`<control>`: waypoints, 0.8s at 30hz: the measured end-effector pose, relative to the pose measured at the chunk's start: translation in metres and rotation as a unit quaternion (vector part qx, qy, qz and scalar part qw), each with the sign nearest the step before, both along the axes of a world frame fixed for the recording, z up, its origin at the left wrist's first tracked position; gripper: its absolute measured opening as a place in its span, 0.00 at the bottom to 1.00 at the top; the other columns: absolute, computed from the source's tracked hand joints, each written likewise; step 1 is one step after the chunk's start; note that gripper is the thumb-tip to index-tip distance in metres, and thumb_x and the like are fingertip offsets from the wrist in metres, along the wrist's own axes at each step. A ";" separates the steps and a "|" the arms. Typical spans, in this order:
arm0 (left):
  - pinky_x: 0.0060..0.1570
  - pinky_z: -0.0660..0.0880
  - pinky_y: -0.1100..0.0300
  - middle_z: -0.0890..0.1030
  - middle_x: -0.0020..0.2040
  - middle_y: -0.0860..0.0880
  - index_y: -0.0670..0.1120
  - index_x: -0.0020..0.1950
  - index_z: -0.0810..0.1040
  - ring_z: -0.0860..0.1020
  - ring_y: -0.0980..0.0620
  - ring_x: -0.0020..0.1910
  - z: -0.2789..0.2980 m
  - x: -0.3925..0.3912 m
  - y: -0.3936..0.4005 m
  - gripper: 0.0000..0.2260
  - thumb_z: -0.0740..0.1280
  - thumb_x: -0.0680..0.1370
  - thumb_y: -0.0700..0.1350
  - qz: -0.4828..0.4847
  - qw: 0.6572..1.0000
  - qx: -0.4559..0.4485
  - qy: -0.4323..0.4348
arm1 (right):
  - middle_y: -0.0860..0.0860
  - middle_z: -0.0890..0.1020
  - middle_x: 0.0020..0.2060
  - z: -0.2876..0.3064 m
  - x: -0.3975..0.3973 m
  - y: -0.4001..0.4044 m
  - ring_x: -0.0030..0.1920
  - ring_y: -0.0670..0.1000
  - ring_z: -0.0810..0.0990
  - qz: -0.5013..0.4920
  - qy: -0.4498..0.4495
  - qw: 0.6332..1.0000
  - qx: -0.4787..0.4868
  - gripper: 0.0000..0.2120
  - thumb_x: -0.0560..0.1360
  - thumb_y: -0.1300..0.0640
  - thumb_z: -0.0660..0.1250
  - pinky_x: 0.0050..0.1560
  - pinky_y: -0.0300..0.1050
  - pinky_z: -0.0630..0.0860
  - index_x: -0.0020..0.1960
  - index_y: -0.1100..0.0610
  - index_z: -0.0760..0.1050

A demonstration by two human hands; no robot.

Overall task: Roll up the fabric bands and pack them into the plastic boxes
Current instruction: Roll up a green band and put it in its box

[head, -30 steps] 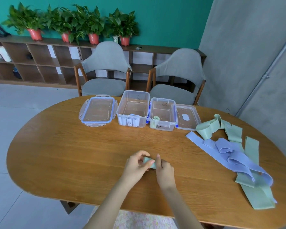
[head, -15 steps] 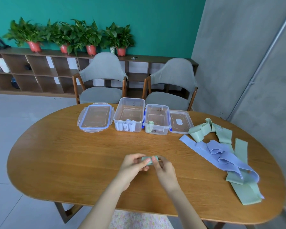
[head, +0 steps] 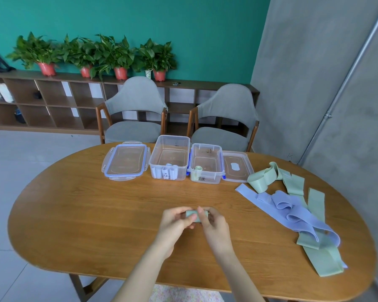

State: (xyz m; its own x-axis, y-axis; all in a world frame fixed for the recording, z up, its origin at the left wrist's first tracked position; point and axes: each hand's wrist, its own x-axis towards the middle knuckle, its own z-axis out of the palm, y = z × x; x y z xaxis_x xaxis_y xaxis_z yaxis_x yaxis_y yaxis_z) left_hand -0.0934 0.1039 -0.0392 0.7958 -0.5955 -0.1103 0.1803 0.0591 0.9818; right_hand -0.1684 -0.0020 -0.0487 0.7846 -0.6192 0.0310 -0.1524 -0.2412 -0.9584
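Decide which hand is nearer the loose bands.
Right. The right hand is on the side of the loose bands; the left hand is beyond it, further away.

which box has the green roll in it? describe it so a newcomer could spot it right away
On the oval wooden table, two open clear plastic boxes stand side by side at the far edge, flanked by their lids. It is the right-hand box, the smaller one with blue clips. One green roll stands at its near wall, while the left-hand box holds white rolls.
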 end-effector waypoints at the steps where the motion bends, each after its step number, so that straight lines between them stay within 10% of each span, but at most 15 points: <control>1: 0.43 0.75 0.60 0.84 0.45 0.42 0.38 0.52 0.82 0.77 0.52 0.38 0.000 0.000 0.000 0.07 0.69 0.75 0.36 -0.006 1.000 -0.012 0.012 | 0.48 0.84 0.38 -0.001 -0.001 0.001 0.39 0.44 0.81 0.008 -0.009 1.000 -0.014 0.09 0.77 0.46 0.64 0.42 0.38 0.75 0.50 0.49 0.78; 14: 0.37 0.71 0.58 0.78 0.33 0.49 0.48 0.46 0.82 0.73 0.55 0.31 -0.005 0.005 -0.015 0.10 0.66 0.74 0.54 -0.004 0.990 0.091 -0.110 | 0.44 0.75 0.27 0.001 0.005 -0.003 0.31 0.42 0.73 -0.028 0.027 0.999 -0.038 0.13 0.79 0.46 0.60 0.34 0.32 0.68 0.43 0.52 0.77; 19: 0.45 0.74 0.58 0.83 0.38 0.48 0.46 0.45 0.83 0.78 0.56 0.40 -0.011 0.001 -0.020 0.05 0.68 0.77 0.44 0.043 0.996 0.058 -0.055 | 0.41 0.73 0.20 -0.001 0.009 -0.001 0.28 0.48 0.70 -0.056 0.028 0.998 -0.019 0.16 0.79 0.46 0.61 0.36 0.44 0.70 0.38 0.54 0.74; 24: 0.39 0.71 0.61 0.81 0.37 0.49 0.46 0.45 0.82 0.75 0.57 0.36 -0.007 -0.010 -0.025 0.06 0.66 0.78 0.44 0.057 0.996 0.047 -0.054 | 0.45 0.74 0.24 0.000 0.010 0.004 0.28 0.42 0.74 -0.079 0.008 0.996 -0.044 0.13 0.79 0.50 0.61 0.33 0.35 0.68 0.39 0.56 0.75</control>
